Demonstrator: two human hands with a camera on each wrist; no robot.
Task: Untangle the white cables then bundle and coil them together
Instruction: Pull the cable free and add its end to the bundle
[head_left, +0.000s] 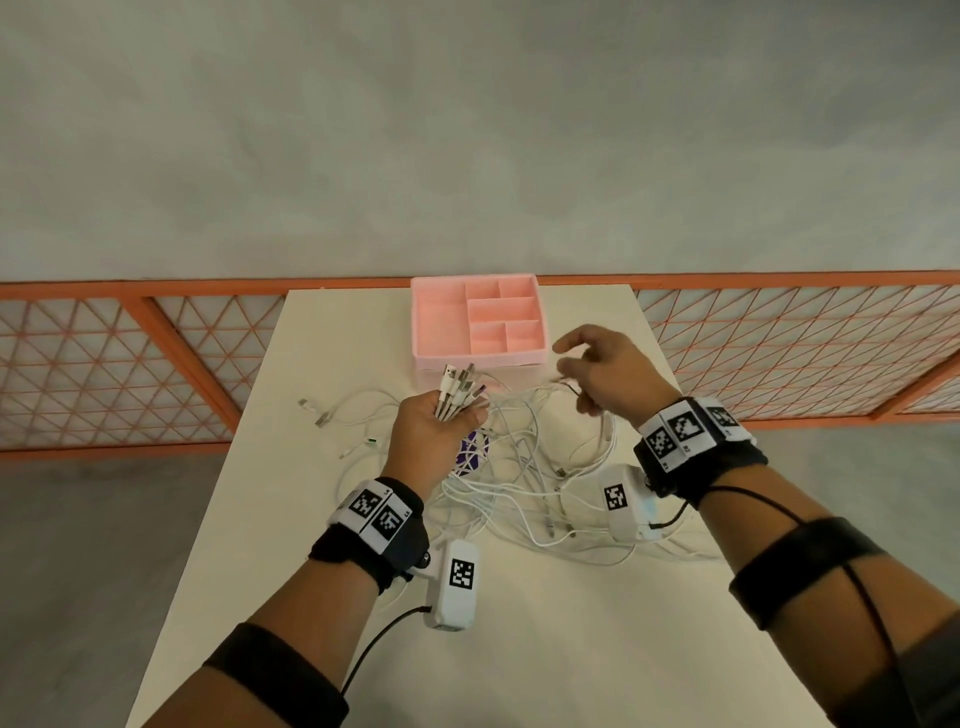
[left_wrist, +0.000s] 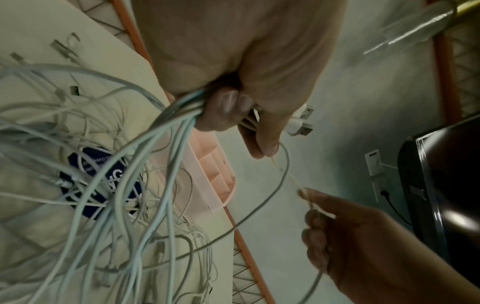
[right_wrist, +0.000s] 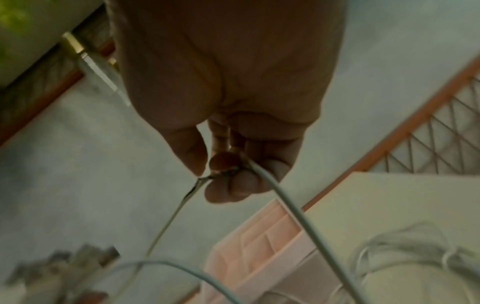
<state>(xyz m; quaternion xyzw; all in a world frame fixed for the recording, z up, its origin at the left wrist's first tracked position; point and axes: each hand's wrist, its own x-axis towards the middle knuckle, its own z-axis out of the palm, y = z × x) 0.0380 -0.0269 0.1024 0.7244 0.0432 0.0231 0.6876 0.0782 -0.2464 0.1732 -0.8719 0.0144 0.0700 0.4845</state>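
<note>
left hand (head_left: 434, 434) is clamped on a fistful of thin white rubbery usb cables (head_left: 524, 483) just below their plug ends (head_left: 460, 387), the rest trailing in a loose tangle on the cream table (head_left: 519, 649) in front of the pink plastic divided tray (head_left: 470, 325). right hand (head_left: 608, 371) pinches one cable near its end, well apart from the left. cables look light, floppy and snag-prone, so best gripped at the stiff plug ends and drawn out slowly, not yanked.

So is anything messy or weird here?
Yes. The cables lie in one knotted heap on the table, hiding a purple card. A few plugs stray off left. The pink tray holds nothing.
</note>
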